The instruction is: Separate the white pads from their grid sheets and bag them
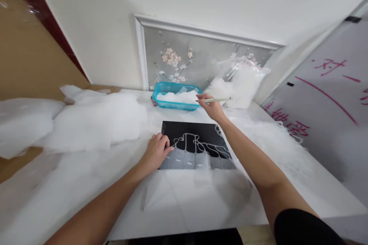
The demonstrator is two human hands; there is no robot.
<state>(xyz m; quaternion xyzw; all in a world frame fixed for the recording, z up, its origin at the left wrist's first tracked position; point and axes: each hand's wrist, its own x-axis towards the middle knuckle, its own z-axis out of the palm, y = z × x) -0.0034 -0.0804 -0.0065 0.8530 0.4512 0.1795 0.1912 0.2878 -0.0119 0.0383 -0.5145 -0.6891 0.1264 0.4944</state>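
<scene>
On the white tabletop lies a black board [198, 128], with a row of grey translucent pouches [188, 159] and loops of white cord [191, 135] on it. My left hand [157, 148] rests over the board's left edge, thumb stretched out onto the leftmost pouch and fingers loosely bent. Held between the fingers of my right hand [211, 108] is a slim white pen-like stick [220, 100] with a dark tip. That tip points left, at the right end of a blue plastic basket [176, 106] with small white pieces [179, 97] in it.
Sheets of white padding [97, 118] are heaped on the left. Behind my right hand stands a clear bag [247, 84] stuffed with white material. More thin white pieces and cords [284, 149] spread at the right, beside a whiteboard [330, 111] with red writing. A wall [115, 46] closes the back.
</scene>
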